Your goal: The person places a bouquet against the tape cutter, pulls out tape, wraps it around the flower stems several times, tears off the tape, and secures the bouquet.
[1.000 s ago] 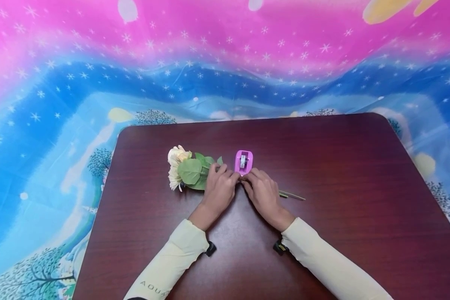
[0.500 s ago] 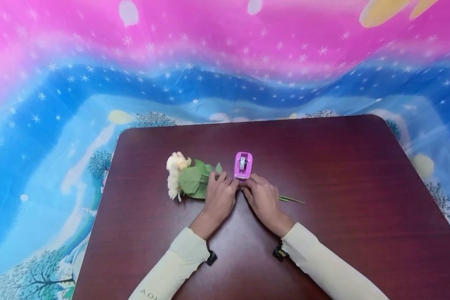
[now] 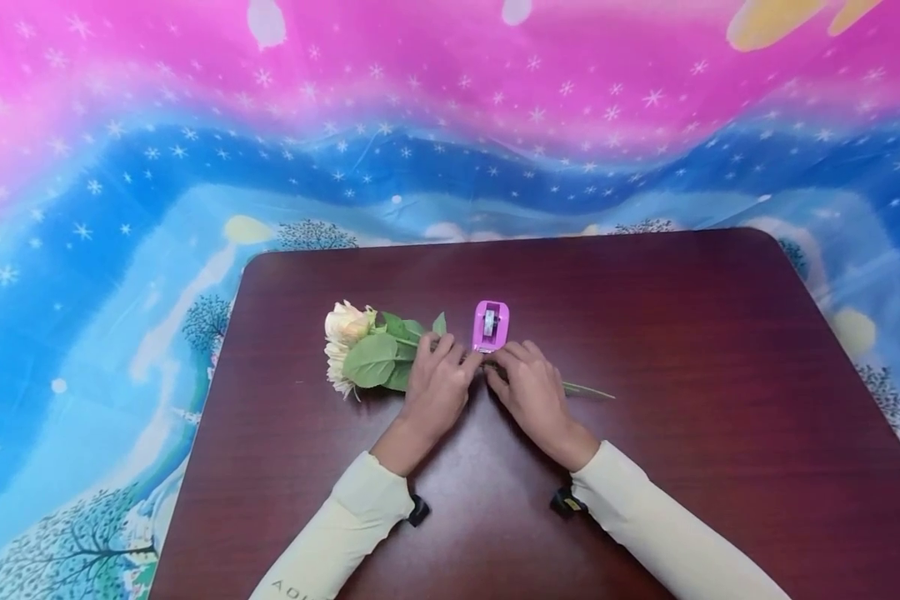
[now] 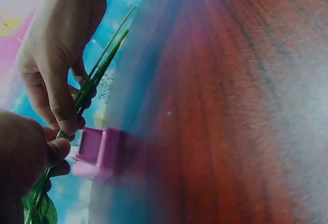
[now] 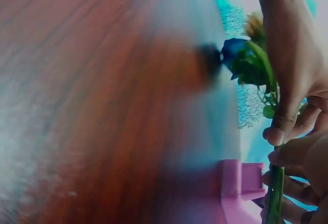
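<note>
A bunch of flowers lies sideways in both hands, with cream blooms and broad green leaves at the left. The right wrist view also shows a blue flower in it. My left hand pinches the green stems below the leaves. Close beside it, my right hand pinches the same stems, whose ends stick out to the right. Directly beyond the fingertips stands a pink tape dispenser, its toothed cutting edge facing the stems. Hands hide the middle of the stems in the head view.
The dark red-brown wooden table extends around the hands on all sides. Behind it hangs a pink and blue snowflake-patterned cloth. Black wrist cameras hang under the pale sleeves.
The bunch has turned a little in the fingers, and its blooms and leaves have shifted slightly left. Both hands stay close together at the stems; the dispenser remains beyond them.
</note>
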A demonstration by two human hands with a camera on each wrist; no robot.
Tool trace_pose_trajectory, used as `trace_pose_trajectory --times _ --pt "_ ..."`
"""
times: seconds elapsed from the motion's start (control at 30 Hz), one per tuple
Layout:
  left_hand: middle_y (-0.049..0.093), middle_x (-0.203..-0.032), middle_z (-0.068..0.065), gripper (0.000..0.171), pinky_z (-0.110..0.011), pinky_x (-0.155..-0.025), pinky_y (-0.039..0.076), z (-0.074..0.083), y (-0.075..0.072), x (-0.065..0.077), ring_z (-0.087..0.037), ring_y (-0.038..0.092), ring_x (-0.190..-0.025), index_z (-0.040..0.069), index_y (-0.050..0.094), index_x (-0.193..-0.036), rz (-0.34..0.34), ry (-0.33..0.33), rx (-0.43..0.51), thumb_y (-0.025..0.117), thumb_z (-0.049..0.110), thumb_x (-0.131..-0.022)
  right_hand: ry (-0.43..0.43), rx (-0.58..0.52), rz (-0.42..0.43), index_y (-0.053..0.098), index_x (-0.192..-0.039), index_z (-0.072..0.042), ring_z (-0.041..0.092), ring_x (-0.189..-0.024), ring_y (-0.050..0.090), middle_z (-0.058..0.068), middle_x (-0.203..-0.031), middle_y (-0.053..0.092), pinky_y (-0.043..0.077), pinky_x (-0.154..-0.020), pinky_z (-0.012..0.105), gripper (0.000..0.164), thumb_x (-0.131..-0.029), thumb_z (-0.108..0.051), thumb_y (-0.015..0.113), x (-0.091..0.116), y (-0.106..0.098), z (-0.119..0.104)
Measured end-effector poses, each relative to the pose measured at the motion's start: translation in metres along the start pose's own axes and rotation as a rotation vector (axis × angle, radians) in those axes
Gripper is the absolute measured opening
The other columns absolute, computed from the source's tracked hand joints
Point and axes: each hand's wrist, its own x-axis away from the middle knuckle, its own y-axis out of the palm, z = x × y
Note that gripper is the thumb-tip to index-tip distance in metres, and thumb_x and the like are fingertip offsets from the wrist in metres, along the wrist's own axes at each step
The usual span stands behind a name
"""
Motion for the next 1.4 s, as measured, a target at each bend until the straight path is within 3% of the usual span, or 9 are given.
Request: trace_pose_trajectory --times 0.4,0.53,0.73,0.87,1.0,1.1,1.2,1.3,1.4 --pt "0.071 -0.083 -0.004 0.009 -0.043 -0.100 0.043 -0.002 -0.015 -0.011 -0.024 0.059 -0.092 0.015 0.074 -0.094 -0.024 0.097 -0.077 0.074 0.012 -0.085 0.037 -0.143 -0.131 0.078 -0.104 -0.008 0.014 -0.072 0.060 0.005 -0.087 0.076 0.052 -0.065 0.034 0.016 -0.091 -0.015 0.076 -0.008 -0.014 -0.002" --pt "0.071 -0.085 -0.004 0.007 -0.043 -0.099 0.042 -0.004 -0.018 -0.014 -0.024 0.060 -0.094 0.016 0.074 -0.096 -0.032 0.129 -0.103 0.071 0.014 -0.090 0.058 -0.247 -0.257 0.075 -0.105 -0.008 0.009 -0.062 0.057 0.003 -0.079 0.072 0.049 -0.058 0.027 0.013 -0.097 -0.017 0.069 -0.009 -0.019 0.000" --pt "0.071 -0.089 -0.005 0.011 -0.045 -0.098 0.043 -0.011 -0.027 -0.020 -0.024 0.059 -0.095 0.017 0.074 -0.094 -0.050 0.202 -0.132 0.069 0.008 -0.091 0.090 -0.350 -0.470 0.072 -0.091 -0.013 0.006 -0.065 0.057 -0.004 -0.075 0.068 0.045 -0.063 0.023 0.014 -0.101 -0.020 0.064 -0.009 -0.027 0.002" --pt "0.073 -0.096 -0.004 0.011 -0.043 -0.100 0.044 -0.013 -0.033 -0.022 -0.022 0.060 -0.100 0.018 0.073 -0.097 -0.075 0.276 -0.141 0.067 0.009 -0.095 0.052 -0.309 -0.465 0.070 -0.080 -0.015 0.006 -0.059 0.046 -0.005 -0.066 0.062 0.040 -0.058 0.023 0.017 -0.096 -0.018 0.070 -0.009 -0.033 0.001" --pt "0.074 -0.115 -0.006 0.016 -0.042 -0.103 0.043 -0.012 -0.037 -0.020 -0.024 0.062 -0.117 0.017 0.072 -0.106 -0.035 0.290 -0.135 0.063 0.009 -0.097 0.094 -0.348 -0.461 0.075 -0.077 -0.015 0.003 -0.057 0.052 -0.002 -0.069 0.072 0.044 -0.058 0.023 0.018 -0.095 -0.018 0.072 -0.008 -0.035 0.000" --pt "0.068 -0.126 -0.011 0.028 -0.044 -0.100 0.044 -0.009 -0.039 -0.017 -0.029 0.058 -0.126 0.015 0.070 -0.121 0.099 0.200 -0.021 0.063 0.009 -0.095 0.184 -0.439 -0.487 0.079 -0.082 -0.016 0.004 -0.060 0.060 0.000 -0.073 0.076 0.047 -0.061 0.023 0.016 -0.094 -0.020 0.071 -0.008 -0.034 -0.002" --pt "0.062 -0.125 -0.016 0.039 -0.047 -0.096 0.044 -0.002 -0.042 -0.015 -0.033 0.055 -0.120 0.007 0.062 -0.129 0.287 -0.013 0.173 0.068 0.011 -0.091 0.275 -0.595 -0.515 0.081 -0.089 -0.012 0.006 -0.063 0.064 0.007 -0.078 0.078 0.050 -0.063 0.022 0.013 -0.095 -0.018 0.071 -0.006 -0.030 -0.004" --pt "0.056 -0.122 -0.020 0.048 -0.047 -0.096 0.044 0.006 -0.045 -0.015 -0.034 0.053 -0.114 -0.001 0.053 -0.127 0.418 -0.377 0.452 0.075 0.013 -0.087 0.321 -0.749 -0.522 0.080 -0.098 -0.002 0.011 -0.068 0.069 0.014 -0.085 0.079 0.055 -0.065 0.022 0.015 -0.095 -0.014 0.071 -0.005 -0.027 -0.008" --pt "0.055 -0.124 -0.021 0.053 -0.039 -0.093 0.048 0.011 -0.052 -0.013 -0.033 0.056 -0.110 -0.001 0.047 -0.129 0.395 -0.784 0.843 0.076 0.011 -0.087 0.338 -0.846 -0.515 0.077 -0.104 0.005 0.015 -0.072 0.072 0.019 -0.088 0.078 0.058 -0.067 0.023 0.020 -0.095 -0.010 0.071 -0.004 -0.023 -0.013"
